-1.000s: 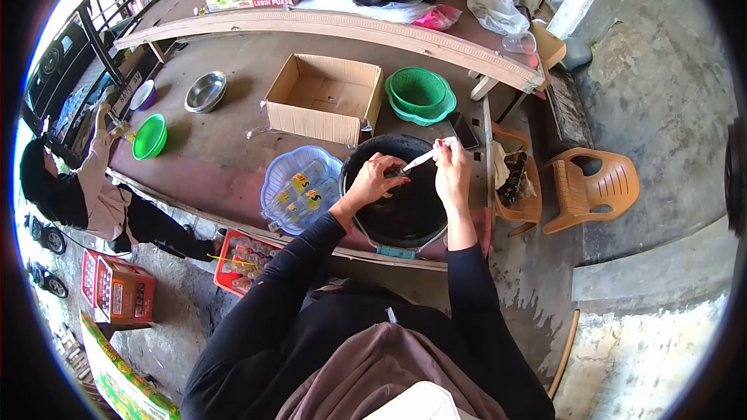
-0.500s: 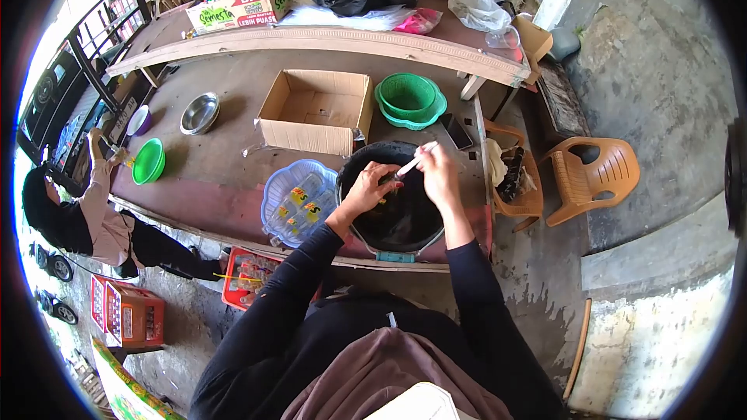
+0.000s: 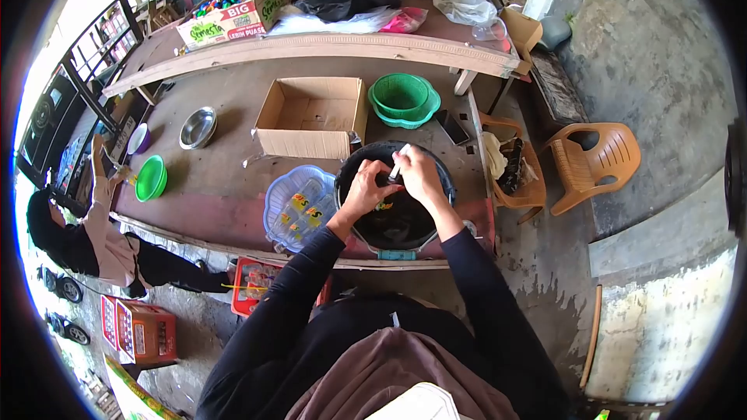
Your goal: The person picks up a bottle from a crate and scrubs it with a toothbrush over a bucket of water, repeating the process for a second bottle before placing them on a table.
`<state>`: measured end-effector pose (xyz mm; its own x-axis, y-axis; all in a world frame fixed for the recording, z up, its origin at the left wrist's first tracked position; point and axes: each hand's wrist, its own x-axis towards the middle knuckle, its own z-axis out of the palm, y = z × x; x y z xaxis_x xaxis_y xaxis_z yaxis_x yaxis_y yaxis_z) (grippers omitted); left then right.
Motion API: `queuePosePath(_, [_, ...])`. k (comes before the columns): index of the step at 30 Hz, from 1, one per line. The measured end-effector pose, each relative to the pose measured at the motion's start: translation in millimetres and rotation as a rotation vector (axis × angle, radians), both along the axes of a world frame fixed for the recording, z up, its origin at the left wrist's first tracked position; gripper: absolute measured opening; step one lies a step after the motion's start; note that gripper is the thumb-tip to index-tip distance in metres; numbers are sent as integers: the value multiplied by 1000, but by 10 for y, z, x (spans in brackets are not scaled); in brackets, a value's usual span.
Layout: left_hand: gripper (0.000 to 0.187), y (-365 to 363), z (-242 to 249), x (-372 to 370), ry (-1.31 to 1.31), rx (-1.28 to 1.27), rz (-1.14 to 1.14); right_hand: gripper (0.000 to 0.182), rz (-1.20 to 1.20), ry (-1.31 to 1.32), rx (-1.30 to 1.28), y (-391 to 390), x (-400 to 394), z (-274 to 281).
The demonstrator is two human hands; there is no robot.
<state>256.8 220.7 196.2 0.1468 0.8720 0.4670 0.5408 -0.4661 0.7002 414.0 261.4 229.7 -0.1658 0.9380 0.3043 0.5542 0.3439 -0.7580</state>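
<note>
Over a black bucket [image 3: 397,237] of dark water, my left hand [image 3: 366,190] is closed around a clear bottle with a yellow label, mostly hidden by the fingers. My right hand [image 3: 419,177] grips the white handle of a brush [image 3: 400,157], whose lower end is at the bottle's mouth between both hands. Left of the bucket stands a light blue basket [image 3: 272,214] holding several clear bottles [image 3: 313,214] with yellow labels.
Behind the bucket are a cardboard box [image 3: 307,142], green basins [image 3: 401,97] and a phone [image 3: 452,127]. Metal and green bowls [image 3: 151,179] stand left, near another person [image 3: 85,241]. A red crate [image 3: 249,284] is below the table edge; chairs [image 3: 595,163] stand right.
My right hand has moved left and down toward my left hand, and the brush has gone lower, into the bottle's mouth area. The view has shifted slightly.
</note>
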Motion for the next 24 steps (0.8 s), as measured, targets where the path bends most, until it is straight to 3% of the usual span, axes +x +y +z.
queuePosePath(2, [43,-24,95,38,-33,-16,60,29,-43,223,-25,-39,58,316])
queuePosePath(3, [43,-6,32,43,-34,-19,63,28,-100,160,-24,-53,32,326])
queuePosePath(6, [34,34,-57,19,2,106,115,28,62,-183,-79,-128,-162,136])
queuePosePath(7, [34,11,-29,-1,7,109,109,27,30,-153,-4,-150,-154,87])
queuePosePath(9, [35,-19,39,-19,-32,56,36,25,-8,167,15,-98,-54,246])
queuePosePath(11, [36,14,-56,-16,-68,34,15,26,-33,347,208,-7,30,292])
queuePosePath(13, [36,19,-78,3,-115,12,-14,26,37,64,-52,-77,30,323])
queuePosePath(14, [38,20,-114,-11,-105,25,-19,26,135,-164,25,10,49,26])
queuePosePath(15, [38,2,-121,-22,-103,26,-25,23,180,-182,57,-49,6,42])
queuePosePath(17, [38,24,-113,-27,-107,-43,-79,19,86,198,81,-120,84,139])
queuePosePath(18, [38,26,-86,-16,-244,-142,-158,16,-22,257,46,-176,112,310])
queuePosePath(19, [38,10,-68,-6,-249,-146,-154,16,-59,238,229,-170,156,285])
queuePosePath(21, [38,-17,-13,-15,-249,-168,-170,15,189,57,175,-167,163,153])
queuePosePath(22, [37,-18,-68,-11,-229,-136,-208,14,203,-299,270,-136,136,16])
queuePosePath(23, [36,-8,-120,-10,-146,-139,-233,16,179,-311,381,-145,165,-127])
queuePosePath(24, [35,-9,-104,-7,-223,-185,-277,16,197,-21,246,-126,195,-73])
